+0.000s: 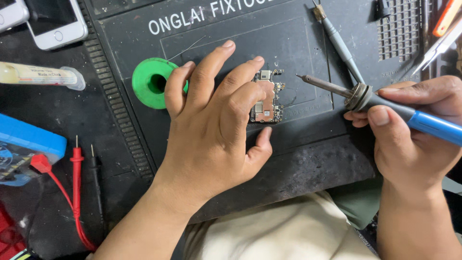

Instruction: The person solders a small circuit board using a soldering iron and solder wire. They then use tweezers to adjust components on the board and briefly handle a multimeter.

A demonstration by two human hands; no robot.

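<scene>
My left hand lies palm-down on a black repair mat, fingers spread, with fingertips and thumb pressing on the left edge of a small phone circuit board. A green solder spool sits just left of that hand, its thin wire running up to the right. My right hand grips a blue-handled soldering iron. Its metal tip points left and hovers a little to the right of the board, not touching it.
Two white phones lie at the top left, above a flux syringe. A blue meter with red and black probes is at the left. A grey-handled tool, tweezers and a grid tray are at the top right.
</scene>
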